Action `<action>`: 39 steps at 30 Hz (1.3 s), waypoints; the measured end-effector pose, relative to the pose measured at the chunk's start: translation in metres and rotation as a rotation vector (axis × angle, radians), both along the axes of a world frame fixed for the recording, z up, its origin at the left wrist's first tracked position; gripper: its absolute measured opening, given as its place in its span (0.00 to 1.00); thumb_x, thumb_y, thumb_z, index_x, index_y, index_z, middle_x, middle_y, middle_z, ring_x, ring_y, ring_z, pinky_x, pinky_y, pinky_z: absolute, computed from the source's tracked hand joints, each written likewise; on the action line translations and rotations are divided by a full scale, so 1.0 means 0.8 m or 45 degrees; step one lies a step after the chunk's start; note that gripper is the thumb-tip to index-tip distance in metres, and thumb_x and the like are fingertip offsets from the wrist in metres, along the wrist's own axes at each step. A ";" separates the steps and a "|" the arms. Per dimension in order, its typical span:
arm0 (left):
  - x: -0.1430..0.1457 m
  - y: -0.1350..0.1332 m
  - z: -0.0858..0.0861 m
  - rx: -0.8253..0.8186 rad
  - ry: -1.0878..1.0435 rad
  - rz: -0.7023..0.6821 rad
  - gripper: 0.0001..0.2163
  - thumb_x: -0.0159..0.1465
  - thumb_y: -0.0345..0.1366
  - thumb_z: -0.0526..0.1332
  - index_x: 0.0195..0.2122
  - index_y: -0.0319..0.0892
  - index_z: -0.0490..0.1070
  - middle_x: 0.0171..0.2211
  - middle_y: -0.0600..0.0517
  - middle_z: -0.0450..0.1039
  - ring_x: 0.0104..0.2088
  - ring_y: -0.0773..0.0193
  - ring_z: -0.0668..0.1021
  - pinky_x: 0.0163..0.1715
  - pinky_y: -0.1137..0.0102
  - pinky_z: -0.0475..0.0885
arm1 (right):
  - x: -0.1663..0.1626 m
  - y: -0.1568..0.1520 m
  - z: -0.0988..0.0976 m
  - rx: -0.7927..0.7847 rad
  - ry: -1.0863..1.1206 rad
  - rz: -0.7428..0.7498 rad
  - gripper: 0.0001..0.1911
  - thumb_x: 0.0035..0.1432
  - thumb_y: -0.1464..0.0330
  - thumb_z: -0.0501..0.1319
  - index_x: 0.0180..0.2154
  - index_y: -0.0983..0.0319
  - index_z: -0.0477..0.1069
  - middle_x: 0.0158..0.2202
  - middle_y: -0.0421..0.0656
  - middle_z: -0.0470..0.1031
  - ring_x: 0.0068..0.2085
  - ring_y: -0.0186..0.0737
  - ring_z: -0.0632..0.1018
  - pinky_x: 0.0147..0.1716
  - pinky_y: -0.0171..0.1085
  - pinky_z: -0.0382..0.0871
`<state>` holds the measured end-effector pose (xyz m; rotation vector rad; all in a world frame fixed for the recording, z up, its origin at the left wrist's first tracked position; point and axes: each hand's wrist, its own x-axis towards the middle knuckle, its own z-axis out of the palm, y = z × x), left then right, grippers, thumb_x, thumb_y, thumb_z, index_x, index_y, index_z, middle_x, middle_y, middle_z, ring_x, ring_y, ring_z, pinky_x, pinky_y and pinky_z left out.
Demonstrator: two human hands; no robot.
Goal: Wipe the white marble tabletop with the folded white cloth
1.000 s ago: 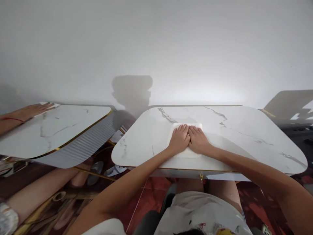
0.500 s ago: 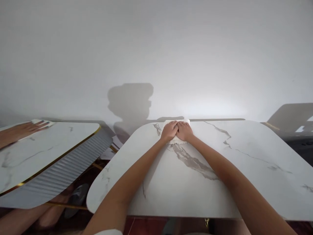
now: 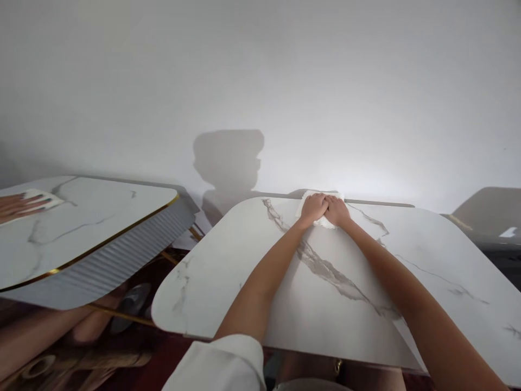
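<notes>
Side by side and touching, my left hand (image 3: pixel 314 207) and my right hand (image 3: pixel 337 210) press down on a white cloth (image 3: pixel 324 222). Both hands are closed over the cloth, with their fingers pointing toward the wall. Under it is a white marble-patterned tabletop (image 3: pixel 228 271) with grey veins. The cloth lies at the far edge of this top, close to the wall, and its rim shows around my hands. Both of my arms reach straight out across the surface.
At the left is a second marble-patterned table (image 3: pixel 101 206) with a gold rim and a ribbed grey side. Another person's hand (image 3: pixel 20 205) rests there on a white cloth (image 3: pixel 49 200). The pale wall (image 3: pixel 260 81) stands directly behind both tables. Legs show below the left table.
Both my hands and the cloth have slid to the right along the far edge of the tabletop. The view has shifted slightly. The other person's hand and cloth appear farther left.
</notes>
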<state>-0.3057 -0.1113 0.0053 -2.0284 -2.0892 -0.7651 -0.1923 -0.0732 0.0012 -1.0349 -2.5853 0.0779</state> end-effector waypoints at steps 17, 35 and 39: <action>0.028 -0.191 -0.009 -0.102 0.001 -0.095 0.22 0.63 0.31 0.47 0.58 0.42 0.63 0.61 0.46 0.63 0.62 0.57 0.64 0.62 0.58 0.57 | 0.044 -0.200 -0.005 0.010 -0.059 0.014 0.30 0.62 0.70 0.46 0.62 0.78 0.56 0.64 0.58 0.58 0.64 0.55 0.59 0.62 0.50 0.49; 0.158 -0.286 0.002 -0.354 -0.435 -0.160 0.24 0.63 0.31 0.48 0.62 0.43 0.57 0.64 0.47 0.59 0.65 0.57 0.58 0.64 0.55 0.52 | 0.200 -0.279 -0.003 0.184 -0.065 0.168 0.27 0.62 0.67 0.49 0.60 0.72 0.62 0.61 0.55 0.63 0.62 0.51 0.64 0.60 0.49 0.57; 0.154 -0.217 -0.005 -0.193 -0.330 -0.251 0.21 0.63 0.25 0.46 0.56 0.41 0.63 0.57 0.45 0.68 0.59 0.59 0.67 0.61 0.59 0.61 | 0.200 -0.220 0.008 0.114 -0.169 0.113 0.28 0.62 0.66 0.49 0.61 0.73 0.60 0.62 0.56 0.62 0.62 0.50 0.63 0.59 0.48 0.57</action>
